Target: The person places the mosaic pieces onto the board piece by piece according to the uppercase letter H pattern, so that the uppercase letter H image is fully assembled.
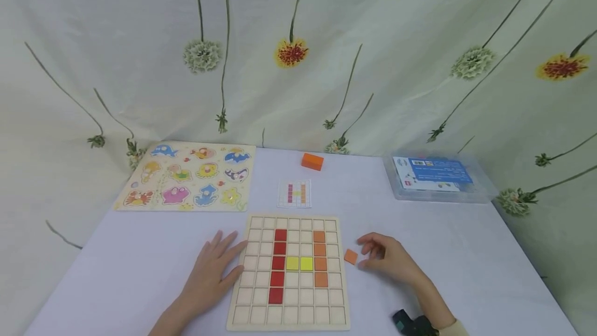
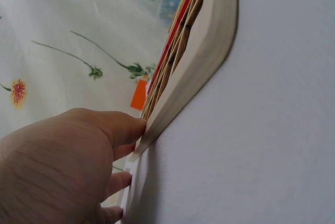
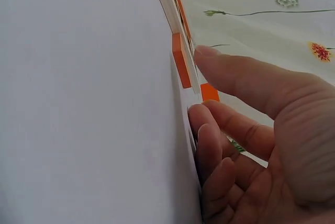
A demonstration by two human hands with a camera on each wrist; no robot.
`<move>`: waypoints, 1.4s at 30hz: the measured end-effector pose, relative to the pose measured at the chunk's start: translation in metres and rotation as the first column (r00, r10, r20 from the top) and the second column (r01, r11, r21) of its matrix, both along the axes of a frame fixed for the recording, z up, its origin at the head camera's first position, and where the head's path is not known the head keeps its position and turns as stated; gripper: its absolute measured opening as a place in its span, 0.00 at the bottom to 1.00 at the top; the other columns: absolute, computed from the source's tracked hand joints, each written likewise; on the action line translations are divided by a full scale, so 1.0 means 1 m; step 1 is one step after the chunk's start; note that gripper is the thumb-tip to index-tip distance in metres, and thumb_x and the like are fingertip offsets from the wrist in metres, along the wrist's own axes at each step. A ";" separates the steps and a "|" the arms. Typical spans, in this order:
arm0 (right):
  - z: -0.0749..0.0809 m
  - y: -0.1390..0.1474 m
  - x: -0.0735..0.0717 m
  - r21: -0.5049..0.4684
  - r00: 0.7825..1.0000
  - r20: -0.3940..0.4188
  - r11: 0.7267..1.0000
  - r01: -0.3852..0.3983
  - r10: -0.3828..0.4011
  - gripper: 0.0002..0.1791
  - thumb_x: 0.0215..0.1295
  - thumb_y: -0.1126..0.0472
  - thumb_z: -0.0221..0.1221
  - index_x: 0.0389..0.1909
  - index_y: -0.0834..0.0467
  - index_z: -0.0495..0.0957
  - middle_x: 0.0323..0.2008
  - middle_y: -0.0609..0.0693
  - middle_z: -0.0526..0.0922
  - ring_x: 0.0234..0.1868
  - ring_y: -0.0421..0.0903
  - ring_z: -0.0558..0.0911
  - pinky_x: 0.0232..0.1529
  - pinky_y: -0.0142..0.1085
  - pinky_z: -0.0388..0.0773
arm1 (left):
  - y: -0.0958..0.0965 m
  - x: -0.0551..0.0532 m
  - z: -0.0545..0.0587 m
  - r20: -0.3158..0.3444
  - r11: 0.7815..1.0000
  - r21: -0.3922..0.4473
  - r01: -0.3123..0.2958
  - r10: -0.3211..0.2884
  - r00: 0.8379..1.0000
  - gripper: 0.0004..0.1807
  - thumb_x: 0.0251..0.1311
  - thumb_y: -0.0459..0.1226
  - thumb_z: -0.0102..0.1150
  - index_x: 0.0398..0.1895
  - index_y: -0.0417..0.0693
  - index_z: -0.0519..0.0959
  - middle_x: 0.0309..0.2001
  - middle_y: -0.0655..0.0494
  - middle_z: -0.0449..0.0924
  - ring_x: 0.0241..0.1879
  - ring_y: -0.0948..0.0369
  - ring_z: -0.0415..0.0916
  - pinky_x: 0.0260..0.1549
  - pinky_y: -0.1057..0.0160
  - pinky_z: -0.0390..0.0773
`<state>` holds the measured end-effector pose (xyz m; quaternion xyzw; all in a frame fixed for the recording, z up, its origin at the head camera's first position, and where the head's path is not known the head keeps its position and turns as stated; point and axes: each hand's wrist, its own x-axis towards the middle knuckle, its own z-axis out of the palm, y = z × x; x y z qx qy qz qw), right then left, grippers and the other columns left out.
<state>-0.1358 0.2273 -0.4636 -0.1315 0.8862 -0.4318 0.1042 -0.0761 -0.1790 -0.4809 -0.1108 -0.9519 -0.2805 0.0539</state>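
A wooden grid board (image 1: 298, 315) lies on the white table, with a column of red tiles (image 1: 278, 263), two yellow tiles (image 1: 293, 263) and a column of orange tiles (image 1: 320, 249) in its cells. My left hand (image 1: 212, 269) rests at the board's left edge, its thumb and fingers extended and touching the rim. Just off the right side of the board lies a loose orange tile (image 1: 351, 256). Beside it is my right hand (image 1: 392, 259), fingers bent and thumb apart, holding nothing. In the right wrist view a small gap separates the thumb from that tile (image 3: 181, 59).
Behind the board lies a small pattern card (image 1: 295, 194), with an orange block (image 1: 312, 162) farther back. A sea-animal puzzle board (image 1: 186, 176) is at the back left. At the back right stands a clear plastic box (image 1: 438, 197). A flowered cloth (image 1: 326, 92) hangs behind the table.
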 end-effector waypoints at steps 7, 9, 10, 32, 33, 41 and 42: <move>-0.005 -0.011 0.006 0.133 0.999 -0.032 0.990 0.048 -0.044 0.27 0.42 0.55 0.78 0.46 0.51 0.81 0.32 0.41 0.77 0.31 0.38 0.71 0.32 0.28 0.70 | -0.001 0.003 0.000 0.006 1.000 0.014 0.002 -0.002 1.000 0.27 0.59 0.39 0.64 0.64 0.52 0.75 0.71 0.43 0.65 0.74 0.36 0.49 0.68 0.32 0.49; -0.006 -0.015 0.007 0.180 0.997 -0.059 0.981 0.067 -0.057 0.27 0.40 0.55 0.78 0.45 0.49 0.81 0.32 0.39 0.76 0.31 0.38 0.70 0.31 0.28 0.69 | -0.001 0.004 0.000 0.007 1.000 0.018 0.003 -0.003 1.000 0.27 0.59 0.39 0.64 0.64 0.51 0.75 0.71 0.43 0.65 0.74 0.36 0.49 0.68 0.32 0.49; -0.007 -0.016 0.007 0.197 0.995 -0.072 0.977 0.077 -0.064 0.27 0.40 0.55 0.79 0.44 0.48 0.81 0.31 0.39 0.75 0.31 0.37 0.70 0.31 0.27 0.68 | -0.001 0.004 0.000 0.006 1.000 0.018 0.002 -0.003 1.000 0.27 0.59 0.39 0.64 0.64 0.52 0.75 0.71 0.43 0.65 0.74 0.36 0.49 0.68 0.32 0.49; -0.007 -0.021 0.007 0.239 0.980 -0.191 0.965 0.103 -0.057 0.21 0.41 0.53 0.78 0.37 0.45 0.80 0.28 0.37 0.72 0.27 0.33 0.67 0.27 0.27 0.64 | 0.000 0.000 0.003 -0.004 1.000 0.019 0.011 -0.011 1.000 0.27 0.59 0.39 0.64 0.64 0.52 0.75 0.71 0.43 0.65 0.74 0.36 0.49 0.68 0.32 0.50; -0.007 -0.021 0.007 0.244 0.980 -0.192 0.964 0.105 -0.058 0.20 0.41 0.53 0.78 0.36 0.44 0.80 0.28 0.37 0.72 0.27 0.33 0.67 0.27 0.27 0.64 | 0.000 0.000 0.003 -0.003 1.000 0.018 0.011 -0.011 1.000 0.27 0.59 0.39 0.64 0.64 0.52 0.75 0.71 0.43 0.65 0.74 0.36 0.49 0.68 0.32 0.49; -0.009 -0.022 0.009 0.241 0.975 -0.206 0.962 0.129 -0.079 0.17 0.43 0.54 0.76 0.34 0.43 0.81 0.27 0.36 0.72 0.27 0.33 0.68 0.27 0.27 0.65 | 0.000 0.002 0.002 -0.009 1.000 0.010 0.008 -0.008 1.000 0.27 0.59 0.39 0.64 0.63 0.51 0.75 0.70 0.42 0.66 0.73 0.35 0.50 0.68 0.31 0.50; -0.009 -0.022 0.008 0.236 0.976 -0.205 0.963 0.128 -0.079 0.16 0.44 0.55 0.76 0.34 0.43 0.81 0.27 0.37 0.72 0.27 0.33 0.68 0.27 0.27 0.65 | 0.001 0.002 0.002 -0.008 1.000 0.011 0.007 -0.007 1.000 0.27 0.59 0.39 0.64 0.63 0.51 0.75 0.70 0.42 0.66 0.73 0.35 0.50 0.68 0.31 0.50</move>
